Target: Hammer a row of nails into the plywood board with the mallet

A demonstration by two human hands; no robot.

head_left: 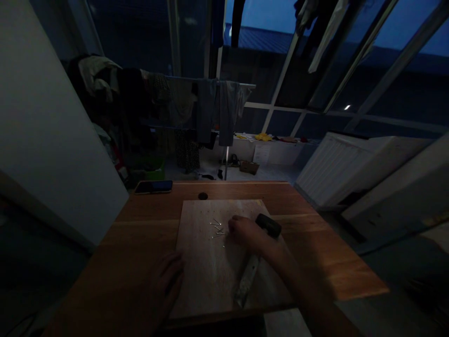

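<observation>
A pale wooden board [203, 267] lies flat on the table. Several thin nails [218, 229] are scattered on its upper middle. Just right of them is my right hand [241, 229], its fingers curled together; whatever they may hold is hidden. Beneath my right forearm lies a hammer, its black head [268, 225] to the upper right and its worn, light handle [248, 280] pointing toward me. My left hand [168, 278] rests at the board's left edge, fingers apart and holding nothing visible. A row of small dark marks [213, 211] runs near the board's far edge.
The wooden table [140, 243] carries a phone [153, 187] at its far left corner and has a dark round hole [202, 196] behind the board. Beyond stand a drying rack with clothes [206, 103] and a green tub [152, 171]. A white wall panel [45, 117] rises at left.
</observation>
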